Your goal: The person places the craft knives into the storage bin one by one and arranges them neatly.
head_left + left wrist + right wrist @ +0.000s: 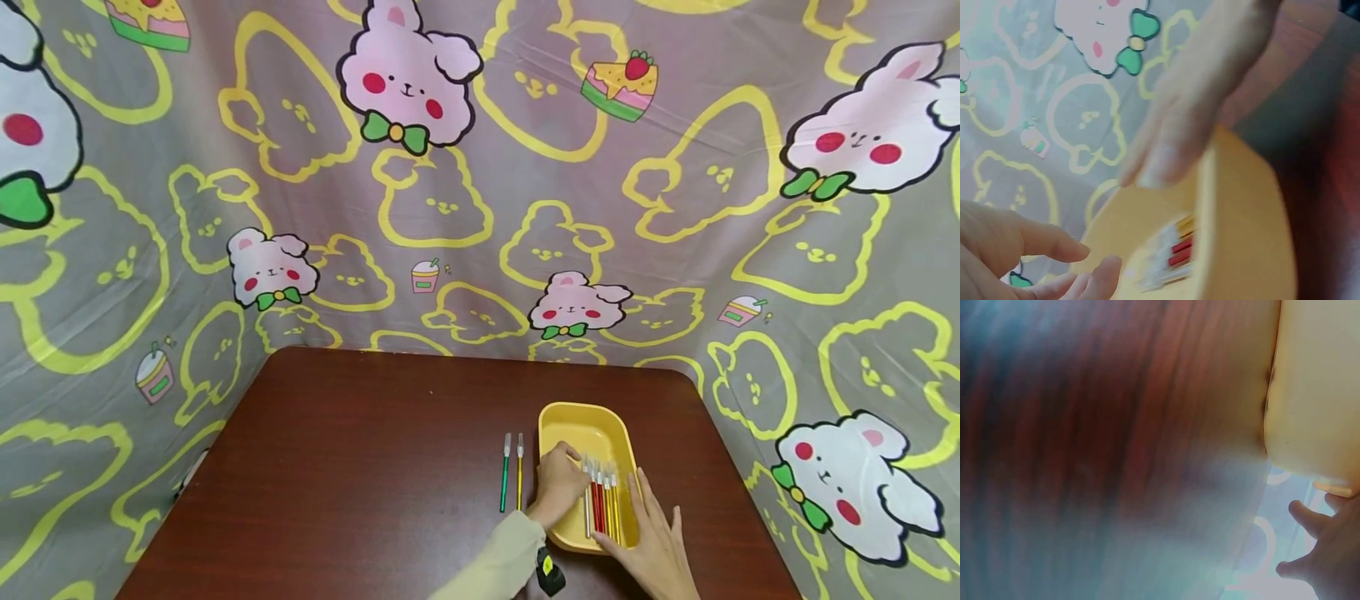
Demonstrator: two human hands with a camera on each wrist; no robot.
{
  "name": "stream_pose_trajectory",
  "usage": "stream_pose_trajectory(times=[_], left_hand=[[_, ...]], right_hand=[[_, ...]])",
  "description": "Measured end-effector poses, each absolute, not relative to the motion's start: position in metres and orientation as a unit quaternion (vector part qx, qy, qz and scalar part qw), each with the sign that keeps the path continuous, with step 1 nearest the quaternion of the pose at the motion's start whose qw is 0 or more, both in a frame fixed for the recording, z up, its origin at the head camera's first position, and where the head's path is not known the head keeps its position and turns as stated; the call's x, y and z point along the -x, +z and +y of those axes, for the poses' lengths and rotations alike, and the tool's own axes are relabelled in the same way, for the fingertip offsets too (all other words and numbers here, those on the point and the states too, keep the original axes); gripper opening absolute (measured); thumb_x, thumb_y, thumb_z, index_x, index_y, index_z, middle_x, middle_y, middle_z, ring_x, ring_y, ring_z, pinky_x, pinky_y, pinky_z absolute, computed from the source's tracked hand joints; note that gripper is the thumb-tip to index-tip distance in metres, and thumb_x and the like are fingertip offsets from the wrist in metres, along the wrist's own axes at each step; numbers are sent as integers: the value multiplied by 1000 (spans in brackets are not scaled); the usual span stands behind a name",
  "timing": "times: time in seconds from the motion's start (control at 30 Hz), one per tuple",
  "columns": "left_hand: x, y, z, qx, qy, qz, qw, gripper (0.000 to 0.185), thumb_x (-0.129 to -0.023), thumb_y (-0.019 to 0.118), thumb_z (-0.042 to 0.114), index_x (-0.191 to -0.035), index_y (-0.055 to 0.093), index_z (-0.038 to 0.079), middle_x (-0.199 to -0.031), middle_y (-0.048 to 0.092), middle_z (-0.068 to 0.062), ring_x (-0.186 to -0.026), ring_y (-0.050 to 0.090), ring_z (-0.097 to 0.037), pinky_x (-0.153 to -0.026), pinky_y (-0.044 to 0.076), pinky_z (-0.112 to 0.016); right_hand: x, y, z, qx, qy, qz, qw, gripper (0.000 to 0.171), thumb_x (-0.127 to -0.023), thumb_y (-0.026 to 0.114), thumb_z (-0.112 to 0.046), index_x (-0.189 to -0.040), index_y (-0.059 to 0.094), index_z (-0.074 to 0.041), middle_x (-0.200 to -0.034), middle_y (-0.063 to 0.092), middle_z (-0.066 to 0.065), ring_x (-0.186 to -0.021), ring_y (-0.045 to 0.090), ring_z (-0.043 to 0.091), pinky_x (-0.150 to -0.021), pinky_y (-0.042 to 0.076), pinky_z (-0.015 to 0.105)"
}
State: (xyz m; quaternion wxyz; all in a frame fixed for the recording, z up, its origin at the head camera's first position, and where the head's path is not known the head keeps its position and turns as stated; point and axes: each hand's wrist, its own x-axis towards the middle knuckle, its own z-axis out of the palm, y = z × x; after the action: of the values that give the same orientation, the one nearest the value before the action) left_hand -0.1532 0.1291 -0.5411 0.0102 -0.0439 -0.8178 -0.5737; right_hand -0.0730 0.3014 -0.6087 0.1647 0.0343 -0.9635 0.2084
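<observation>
A yellow plastic tray (564, 410) stands at the right of the brown table. Several slim, pen-like craft knives (606, 508) with clear caps lie side by side in it, with red, gold and silvery barrels. My left hand (558, 483) reaches over the tray's left rim, its fingertips beside the row. In the left wrist view, this left hand (1041, 256) has thumb and forefinger apart with nothing between them. My right hand (656, 542) lies against the tray's near right corner, thumb over the rim. Its fingers (1307, 519) are spread in the right wrist view.
Left of the tray, a green knife (505, 475) and a yellow knife (519, 473) lie parallel on the table (337, 467). A cartoon-printed cloth (450, 200) hangs around the table's back and sides. A dark device (550, 573) sits at my left wrist.
</observation>
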Motion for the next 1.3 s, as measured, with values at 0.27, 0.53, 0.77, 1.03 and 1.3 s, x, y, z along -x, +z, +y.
stream_pose_trajectory(times=[0.27, 0.53, 0.77, 1.03, 1.3], left_hand=[[167, -533, 101, 54, -568, -820, 52, 25, -71, 74, -7, -95, 70, 0, -66, 67, -2, -56, 58, -8, -52, 47, -24], [176, -541, 61, -3, -559, -825, 87, 24, -70, 73, -6, -92, 70, 0, -68, 69, -3, -65, 64, -14, -66, 54, -31], [180, -557, 35, -35, -562, -822, 80, 25, -70, 74, -7, -94, 70, -3, -70, 70, -6, -66, 66, -18, -63, 54, -33], [183, -573, 17, -60, -542, -836, 60, 24, -72, 76, -4, -95, 70, 0, -72, 69, -3, -66, 65, -18, -62, 53, -37], [179, -583, 17, -68, -500, -861, 56, 22, -72, 80, 0, -93, 73, 1, -74, 72, -2, -71, 69, -22, -65, 54, -39]], right_hand=[[73, -607, 299, -22, 220, -964, 150, 113, -80, 84, -57, -165, 31, -5, -169, 30, 20, -134, 53, 53, -104, 20, 86], [74, -610, 301, -31, 230, -959, 160, 113, -80, 85, -56, -166, 29, -8, -174, 24, 13, -133, 53, 54, -106, 19, 86], [74, -610, 301, -30, 229, -960, 158, 114, -80, 85, -56, -166, 29, -8, -173, 24, 13, -134, 53, 54, -106, 19, 86], [73, -608, 300, -36, 220, -961, 163, 114, -79, 84, -57, -166, 29, -6, -175, 21, 11, -136, 51, 53, -106, 20, 86], [73, -607, 301, -29, 234, -960, 152, 113, -80, 85, -55, -166, 29, -8, -171, 27, 17, -133, 53, 55, -106, 17, 87]])
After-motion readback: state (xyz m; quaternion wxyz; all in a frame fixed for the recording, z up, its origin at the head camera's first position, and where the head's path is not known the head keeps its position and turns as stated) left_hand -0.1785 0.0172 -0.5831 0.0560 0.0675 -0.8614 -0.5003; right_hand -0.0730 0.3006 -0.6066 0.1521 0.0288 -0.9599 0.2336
